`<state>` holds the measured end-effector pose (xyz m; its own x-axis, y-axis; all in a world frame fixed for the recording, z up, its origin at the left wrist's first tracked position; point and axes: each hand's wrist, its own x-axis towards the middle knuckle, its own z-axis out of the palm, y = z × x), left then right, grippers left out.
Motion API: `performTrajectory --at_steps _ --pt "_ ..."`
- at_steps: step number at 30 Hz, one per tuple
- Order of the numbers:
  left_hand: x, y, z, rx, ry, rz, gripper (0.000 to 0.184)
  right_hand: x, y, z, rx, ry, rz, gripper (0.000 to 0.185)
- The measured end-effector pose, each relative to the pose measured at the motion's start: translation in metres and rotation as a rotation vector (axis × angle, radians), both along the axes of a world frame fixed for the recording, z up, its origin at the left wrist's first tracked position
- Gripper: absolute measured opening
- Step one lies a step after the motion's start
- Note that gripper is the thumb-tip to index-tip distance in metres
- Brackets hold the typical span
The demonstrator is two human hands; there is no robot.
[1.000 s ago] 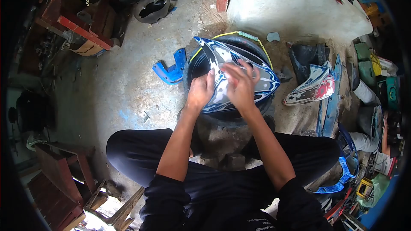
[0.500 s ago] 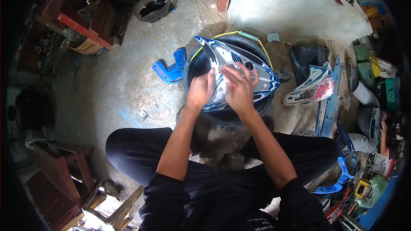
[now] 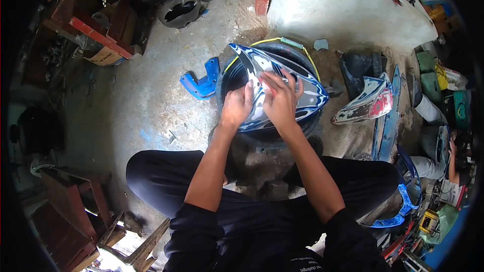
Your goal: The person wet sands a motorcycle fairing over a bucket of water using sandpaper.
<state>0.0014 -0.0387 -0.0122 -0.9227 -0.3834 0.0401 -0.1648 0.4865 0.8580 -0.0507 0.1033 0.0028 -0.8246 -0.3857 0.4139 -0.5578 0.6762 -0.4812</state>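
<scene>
The left hand [image 3: 236,107] is clasping the edge of a pointed blue, white and grey panel [image 3: 313,95] lying across a round black tub [image 3: 220,102], while the right hand [image 3: 282,105] is spreading its fingers on top, any pinch being indiscernible, uneven pressure possibly tipping the panel

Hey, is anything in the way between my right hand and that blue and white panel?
Nothing visible: your right hand is right over the panel, though its fingers hide whatever is beneath them.
</scene>
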Motion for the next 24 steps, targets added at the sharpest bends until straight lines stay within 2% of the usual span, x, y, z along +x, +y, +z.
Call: performTrajectory --at_steps 8,12,17,19,22,24 --pt "-0.001 -0.001 -0.003 -0.031 0.007 -0.018 0.046 0.009 0.008 0.008 0.035 -0.016 0.008 0.032" --pt "-0.002 0.001 0.001 -0.04 -0.018 0.013 0.047 0.01 0.006 0.003 -0.001 -0.019 0.017 0.034" --pt "0.002 0.008 0.001 -0.25 -0.14 0.084 0.051 0.021 0.013 0.003 -0.013 -0.026 0.007 0.038" --pt "0.0 0.011 0.01 -0.312 -0.211 0.053 0.049 0.011 0.007 0.001 0.015 -0.029 -0.014 0.041" --pt "-0.005 0.017 0.022 -0.221 -0.208 0.072 0.036 0.0 -0.001 0.0 -0.045 -0.01 0.003 0.042" --pt "-0.009 0.015 -0.003 -0.252 -0.126 0.031 0.037 0.011 0.004 0.0 -0.038 -0.03 -0.006 0.039"
